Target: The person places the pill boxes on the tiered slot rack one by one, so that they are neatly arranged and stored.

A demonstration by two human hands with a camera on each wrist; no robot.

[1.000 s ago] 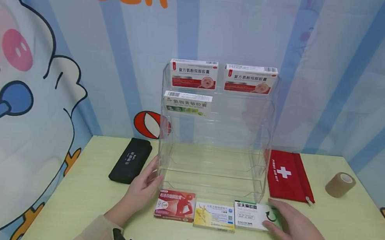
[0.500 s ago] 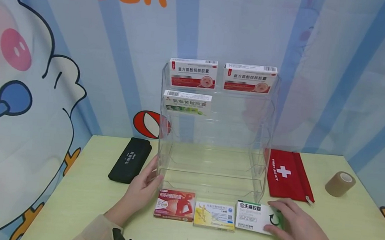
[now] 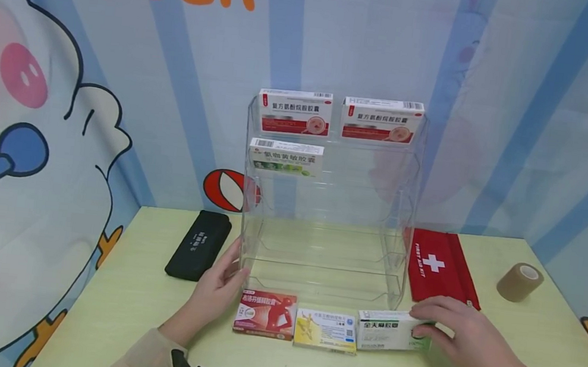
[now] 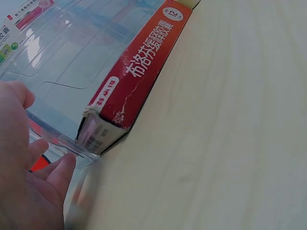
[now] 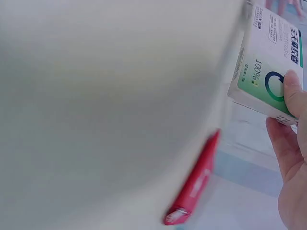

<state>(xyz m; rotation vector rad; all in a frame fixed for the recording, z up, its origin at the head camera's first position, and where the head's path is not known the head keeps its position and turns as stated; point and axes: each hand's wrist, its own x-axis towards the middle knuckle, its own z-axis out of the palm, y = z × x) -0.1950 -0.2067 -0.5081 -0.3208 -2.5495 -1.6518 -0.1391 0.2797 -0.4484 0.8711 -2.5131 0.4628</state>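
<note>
My right hand (image 3: 463, 339) pinches a white and green medicine box (image 3: 391, 331) by its right end. In the right wrist view, the thumb (image 5: 292, 88) lies on the printed face with fingers behind it. The box is tipped up, its long edge showing. My left hand (image 3: 215, 289) grips the lower left side of a clear stepped display rack (image 3: 322, 276); the left wrist view has the thumb and fingers on either side of its edge. A red medicine box (image 3: 265, 315) and a white and yellow medicine box (image 3: 325, 331) lie flat before the rack.
Two red and white boxes (image 3: 294, 113) stand in the rack's top tier, with a green and white box (image 3: 286, 159) below at left. A black pouch (image 3: 198, 245) lies left, a red first aid pouch (image 3: 441, 268) right, beside a tan bandage roll (image 3: 519, 282).
My right hand has slid the white and green box slightly right, then tipped it up from lying flat. The left hand has stayed on the rack.
</note>
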